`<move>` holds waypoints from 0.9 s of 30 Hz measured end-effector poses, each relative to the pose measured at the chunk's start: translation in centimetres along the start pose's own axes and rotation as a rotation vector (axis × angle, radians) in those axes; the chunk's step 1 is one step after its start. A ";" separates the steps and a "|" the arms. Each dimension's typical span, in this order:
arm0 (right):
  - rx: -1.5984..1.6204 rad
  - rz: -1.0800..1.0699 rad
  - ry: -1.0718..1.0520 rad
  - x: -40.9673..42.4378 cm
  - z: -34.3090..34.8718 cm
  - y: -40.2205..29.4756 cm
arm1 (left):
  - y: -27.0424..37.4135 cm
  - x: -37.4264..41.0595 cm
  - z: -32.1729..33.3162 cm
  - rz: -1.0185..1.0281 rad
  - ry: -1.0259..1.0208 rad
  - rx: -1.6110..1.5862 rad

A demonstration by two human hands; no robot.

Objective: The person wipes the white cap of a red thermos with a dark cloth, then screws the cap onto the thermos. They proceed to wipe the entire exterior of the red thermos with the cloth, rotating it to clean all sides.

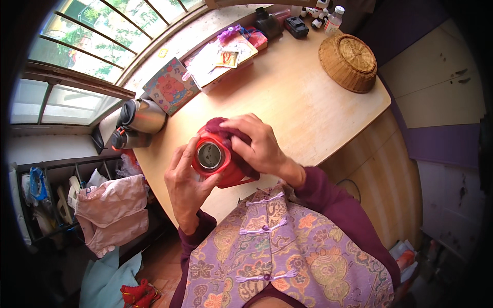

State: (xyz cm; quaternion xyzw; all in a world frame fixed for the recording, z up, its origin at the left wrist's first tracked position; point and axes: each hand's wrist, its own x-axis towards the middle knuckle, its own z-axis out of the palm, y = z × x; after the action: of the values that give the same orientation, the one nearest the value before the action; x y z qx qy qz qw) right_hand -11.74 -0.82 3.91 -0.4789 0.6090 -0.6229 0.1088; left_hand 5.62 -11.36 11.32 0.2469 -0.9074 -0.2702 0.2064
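A red vacuum flask (227, 181) stands on the wooden table (292, 104) before me, its round metal-rimmed mouth uncovered and facing up. My left hand (189, 169) grips the flask's neck at the left, thumb and fingers around the rim. A dark maroon cloth (238, 134) lies over the flask's right side and upper edge. My right hand (259, 144) holds that cloth, pressing it against the flask near the top. The flask's lower body is partly hidden by the cloth and my right hand.
An upturned wicker basket (348, 63) sits at the table's right. Along the window side stand a steel kettle (144, 115), a patterned box (171, 86), a white box (208, 65), a black battery pack (296, 27) and a bottle (334, 20). Pink cloth (111, 211) hangs at left.
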 end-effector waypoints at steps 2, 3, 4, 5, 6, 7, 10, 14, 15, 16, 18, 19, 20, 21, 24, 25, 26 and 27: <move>0.001 -0.001 -0.130 2.3 -0.2 0.8 | 0.0 -0.2 0.0 0.004 0.008 0.005; 0.021 -0.013 -0.153 3.2 0.2 1.8 | 0.2 0.0 0.0 0.008 0.007 0.004; 0.064 0.073 -0.219 4.4 0.3 2.1 | 0.2 0.1 0.1 0.011 0.009 -0.001; 0.108 0.159 -0.285 5.4 0.6 2.2 | 0.2 0.1 0.2 0.004 0.012 -0.006; 0.100 0.157 -0.239 6.3 1.4 3.1 | 0.4 0.3 0.2 -0.001 0.014 -0.007; 0.091 0.154 -0.197 6.9 2.3 3.8 | 0.4 0.3 0.3 -0.007 0.019 -0.009; 0.231 0.187 -0.114 6.6 2.8 5.5 | 0.5 0.3 0.7 0.012 0.050 0.032; 0.222 0.218 -0.019 3.8 1.3 4.9 | 0.9 -0.1 0.5 0.004 0.066 0.087; 0.188 0.205 0.019 2.8 1.0 5.4 | 0.9 0.0 0.6 -0.003 0.067 0.085; 0.186 0.182 0.048 1.4 0.5 4.9 | 0.8 -0.1 0.7 -0.010 0.068 0.081; 0.137 0.072 0.125 -1.2 0.0 3.6 | 0.7 -0.1 0.8 -0.004 0.081 0.059; 0.112 0.034 0.166 -2.5 -0.1 2.7 | 0.7 -0.2 0.9 -0.002 0.084 0.049; 0.079 -0.002 0.154 -3.7 -0.4 1.6 | 0.5 -0.2 0.9 0.005 0.085 0.047; 0.048 -0.039 0.141 -4.9 -0.6 0.5 | 0.4 -0.2 1.0 0.012 0.088 0.047; -0.028 -0.125 0.066 -7.1 -0.6 -1.2 | 0.4 -0.2 1.0 0.016 0.090 0.031; -0.051 -0.140 0.081 -7.2 -0.2 -1.3 | 0.5 -0.1 1.0 0.015 0.090 0.023; -0.049 -0.086 0.101 -7.2 0.0 -1.2 | 0.6 -0.1 1.0 0.017 0.091 0.018; -0.043 -0.039 0.117 -6.4 0.1 -1.4 | 0.5 -0.1 1.0 0.018 0.098 0.017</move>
State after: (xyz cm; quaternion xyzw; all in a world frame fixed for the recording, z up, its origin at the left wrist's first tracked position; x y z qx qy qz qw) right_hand -7.73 4.01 2.10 -0.4554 0.6183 -0.6385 0.0504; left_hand 5.02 -10.53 10.85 0.2536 -0.9006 -0.2482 0.2510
